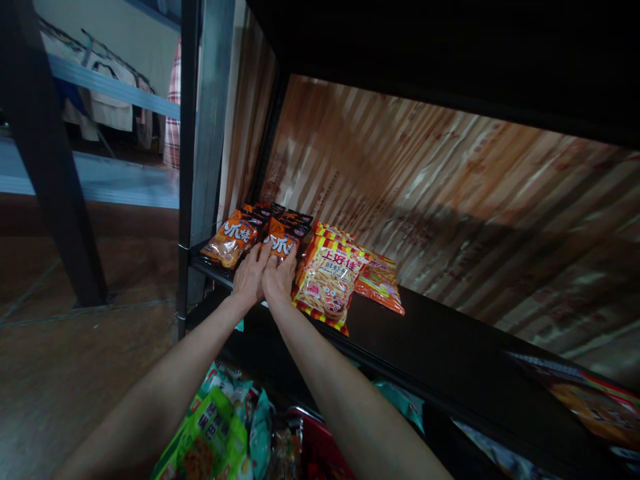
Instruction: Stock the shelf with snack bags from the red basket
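Observation:
Both my hands reach onto a black shelf (440, 340). My left hand (250, 273) and my right hand (279, 277) lie side by side, fingers closed round the near edge of an orange snack bag (281, 244) standing in the second row from the left. Another row of orange snack bags (231, 239) stands just left of it, at the shelf's end. To the right of my right hand lies a yellow and red shrimp-stick bag (327, 280), with more such bags (380, 280) behind and beside it.
A striped wood-pattern curtain (450, 187) backs the shelf. A grey metal upright (200, 133) stands at the left. Below my arms a red basket (320, 447) holds green snack bags (215, 440). Another bag (595, 400) lies at the shelf's right end. Clothes hang far left.

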